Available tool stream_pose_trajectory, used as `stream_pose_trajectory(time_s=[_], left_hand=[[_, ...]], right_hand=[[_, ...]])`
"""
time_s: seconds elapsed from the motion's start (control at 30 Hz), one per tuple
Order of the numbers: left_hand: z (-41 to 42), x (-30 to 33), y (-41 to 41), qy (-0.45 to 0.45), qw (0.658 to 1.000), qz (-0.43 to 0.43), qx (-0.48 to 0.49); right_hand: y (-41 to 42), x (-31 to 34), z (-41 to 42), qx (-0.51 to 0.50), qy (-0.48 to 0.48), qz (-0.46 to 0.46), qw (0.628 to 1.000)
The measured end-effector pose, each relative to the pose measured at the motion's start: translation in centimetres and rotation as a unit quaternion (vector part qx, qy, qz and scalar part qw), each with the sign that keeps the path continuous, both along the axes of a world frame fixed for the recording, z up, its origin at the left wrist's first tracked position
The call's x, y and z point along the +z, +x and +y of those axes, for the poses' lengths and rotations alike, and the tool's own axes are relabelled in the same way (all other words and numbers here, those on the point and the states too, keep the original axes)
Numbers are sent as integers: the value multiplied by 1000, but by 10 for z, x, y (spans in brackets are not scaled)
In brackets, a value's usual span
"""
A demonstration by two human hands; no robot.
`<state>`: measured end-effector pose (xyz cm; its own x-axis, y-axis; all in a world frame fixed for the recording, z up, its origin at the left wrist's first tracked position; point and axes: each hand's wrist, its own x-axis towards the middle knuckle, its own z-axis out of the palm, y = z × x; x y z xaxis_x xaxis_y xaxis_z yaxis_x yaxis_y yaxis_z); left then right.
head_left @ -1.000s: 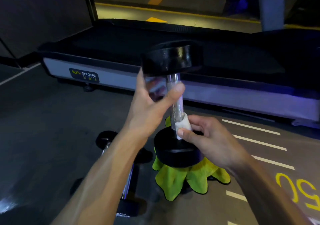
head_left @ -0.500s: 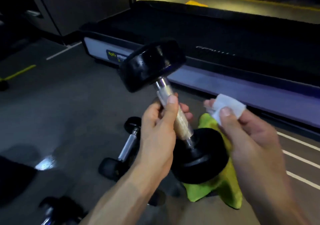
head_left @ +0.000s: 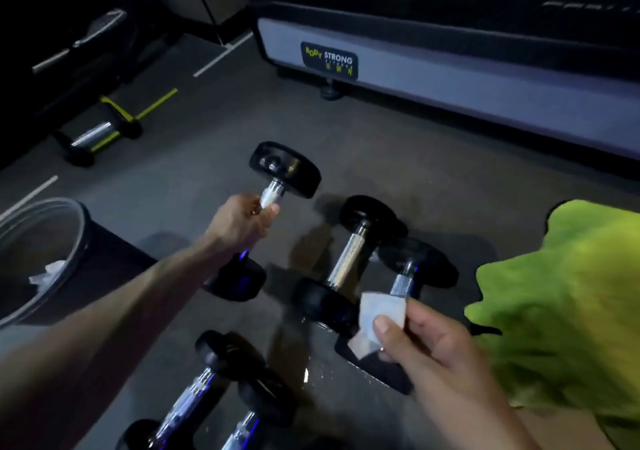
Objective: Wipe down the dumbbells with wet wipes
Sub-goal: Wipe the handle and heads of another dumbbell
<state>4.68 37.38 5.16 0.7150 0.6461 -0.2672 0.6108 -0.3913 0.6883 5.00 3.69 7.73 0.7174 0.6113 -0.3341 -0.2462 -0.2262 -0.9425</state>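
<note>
dumbbell with black round rubber heads and a knurled chrome handle (head_left: 277, 186) sits in our left hand (head_left: 242, 222), fingers curled round the handle, just left of a second chrome-handled black dumbbell (head_left: 349, 259) lying on the grey floor. right of that one our right hand (head_left: 422, 342) pinches a folded white wet wipe (head_left: 381, 314), beside a crumpled lime-green cloth (head_left: 568, 311).

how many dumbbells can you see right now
6: one gripped by the left hand; two side by side at centre; two at the bottom edge; one far left. Others may lie outside the view.
</note>
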Motion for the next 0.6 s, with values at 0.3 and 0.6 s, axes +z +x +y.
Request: stream_pose_trajectory(time_s=[0.3, 0.6], left_hand=[[18, -63, 49, 47, 980, 171, -92], [0, -84, 56, 106, 961, 228, -112]], right_hand=[[14, -44, 17, -48, 1, 65, 997], [17, -54, 13, -53, -35, 88, 994]])
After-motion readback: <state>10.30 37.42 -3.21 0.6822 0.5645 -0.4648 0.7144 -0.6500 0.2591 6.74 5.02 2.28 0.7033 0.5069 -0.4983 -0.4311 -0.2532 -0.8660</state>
